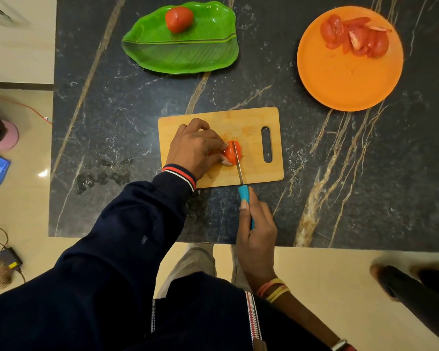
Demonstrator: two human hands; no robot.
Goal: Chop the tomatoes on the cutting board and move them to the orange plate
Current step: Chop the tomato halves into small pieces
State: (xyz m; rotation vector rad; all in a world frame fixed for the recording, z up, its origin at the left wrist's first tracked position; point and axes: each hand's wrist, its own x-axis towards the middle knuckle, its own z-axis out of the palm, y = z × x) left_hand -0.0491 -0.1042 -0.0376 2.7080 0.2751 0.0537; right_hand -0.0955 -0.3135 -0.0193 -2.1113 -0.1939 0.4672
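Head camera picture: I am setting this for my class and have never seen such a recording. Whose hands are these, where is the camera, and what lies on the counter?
There is no machine here: a person wears one camera on the head, looking down at their own two hands. On the dark marble counter lies a wooden cutting board. The left hand holds a red tomato on it, while the right hand grips a blue-handled knife whose blade cuts into that tomato. Far right, a round orange plate already carries red tomato pieces. Far left, a green leaf-shaped plate holds one whole red tomato.
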